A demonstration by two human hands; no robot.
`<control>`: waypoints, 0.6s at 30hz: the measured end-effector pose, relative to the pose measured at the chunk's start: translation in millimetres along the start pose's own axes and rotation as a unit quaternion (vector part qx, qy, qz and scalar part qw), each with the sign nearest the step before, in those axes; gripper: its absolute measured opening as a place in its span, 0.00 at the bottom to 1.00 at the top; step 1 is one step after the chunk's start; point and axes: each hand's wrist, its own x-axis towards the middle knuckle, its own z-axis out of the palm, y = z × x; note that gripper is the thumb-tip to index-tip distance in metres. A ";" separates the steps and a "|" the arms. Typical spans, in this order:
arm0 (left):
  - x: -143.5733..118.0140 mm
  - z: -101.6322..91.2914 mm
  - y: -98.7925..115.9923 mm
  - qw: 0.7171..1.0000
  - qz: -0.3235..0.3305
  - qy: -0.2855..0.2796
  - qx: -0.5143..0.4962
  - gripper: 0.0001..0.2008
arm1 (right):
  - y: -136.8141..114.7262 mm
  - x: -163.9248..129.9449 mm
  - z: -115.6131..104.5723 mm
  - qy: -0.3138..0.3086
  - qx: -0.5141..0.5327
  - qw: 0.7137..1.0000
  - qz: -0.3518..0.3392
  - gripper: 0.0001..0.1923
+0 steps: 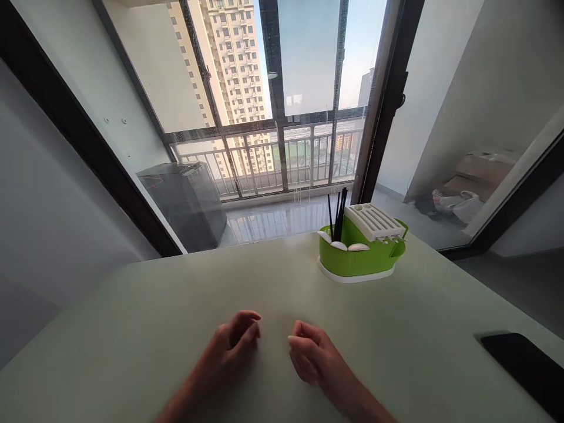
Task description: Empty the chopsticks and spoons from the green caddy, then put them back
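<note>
My left hand is over the pale table, left of the middle. Its fingers curl loosely, with a gap between thumb and forefinger and nothing in it. Across a short space, my right hand is curled into a loose fist, thumb against the forefinger, and no object shows in it. Nearest to the right hand, further back, stands a green utensil holder with a white base and a white slotted top. Black chopstick-like sticks stand upright in it, and white spoon-like pieces lie along its front rim.
A black flat object lies at the table's right edge. Beyond the table's far edge are glass doors with dark frames, a dark grey boxy appliance and a balcony railing. Cardboard and bags sit behind glass at right.
</note>
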 end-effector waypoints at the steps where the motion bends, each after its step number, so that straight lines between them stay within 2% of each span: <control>1: -5.4 -8.5 -0.1 1.000 -0.016 0.004 0.016 0.18 | 1.7 -1.5 1.0 0.002 -0.039 0.999 0.001 0.19; 3: -10.9 -20.5 -0.2 0.999 -0.040 0.012 0.027 0.19 | 4.7 -4.4 2.8 -0.005 -0.104 0.995 0.006 0.22; 6: -12.2 -27.8 -0.8 0.999 -0.051 0.004 0.006 0.19 | 7.7 -7.6 4.8 0.009 -0.183 0.983 0.005 0.25; 9: -12.8 -28.8 -1.2 0.999 -0.031 -0.021 -0.006 0.19 | 11.3 -8.6 5.4 0.050 -0.266 0.963 -0.004 0.27; 14: -16.3 -29.6 0.0 0.998 -0.039 -0.003 -0.044 0.18 | 18.1 -7.3 6.5 0.115 -0.367 0.923 -0.017 0.27; 18: -17.7 -28.0 0.4 0.996 -0.054 -0.004 -0.071 0.19 | 18.3 -6.4 8.0 0.124 -0.408 0.904 -0.018 0.27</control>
